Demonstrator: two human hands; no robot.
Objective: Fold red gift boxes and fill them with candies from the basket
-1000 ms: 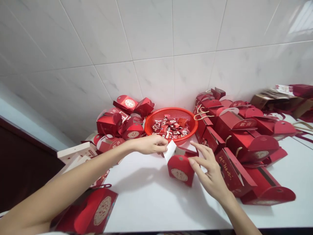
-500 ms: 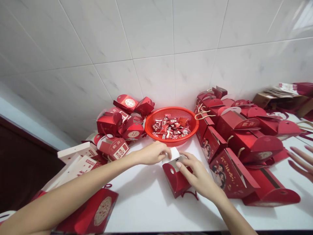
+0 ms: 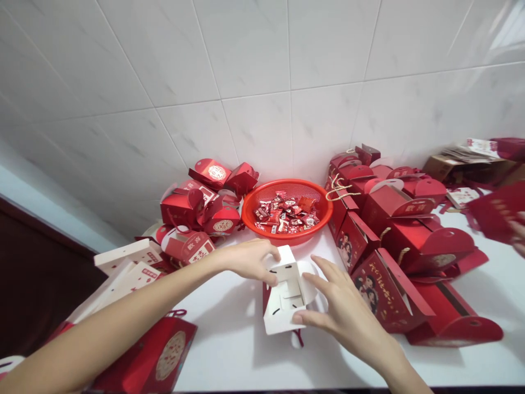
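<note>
A small red gift box (image 3: 287, 293) stands on the table before me, its flaps folded back so the white inside shows. The inside looks bare. My left hand (image 3: 255, 261) grips its left side, thumb over the edge and fingers at the far end. My right hand (image 3: 342, 303) holds the right side, thumb at the near corner and fingers along the rounded white flap. A dark red cord loop (image 3: 298, 338) pokes out beneath the box. Beyond it sits a red plastic basket (image 3: 287, 236) with wrapped candies (image 3: 285, 212) inside.
Red boxes (image 3: 182, 205) are heaped at the left, with a larger red box (image 3: 164, 350) under my left forearm. Many assembled boxes (image 3: 410, 241) crowd the right. Another person's hand (image 3: 519, 232) holds a red piece (image 3: 498, 210) at the right edge. A tiled wall (image 3: 262, 131) rises behind.
The box lid has been opened and its flaps spread, exposing the white inside. My fingers have moved apart around it. At right, the other person's hand now holds a red piece.
</note>
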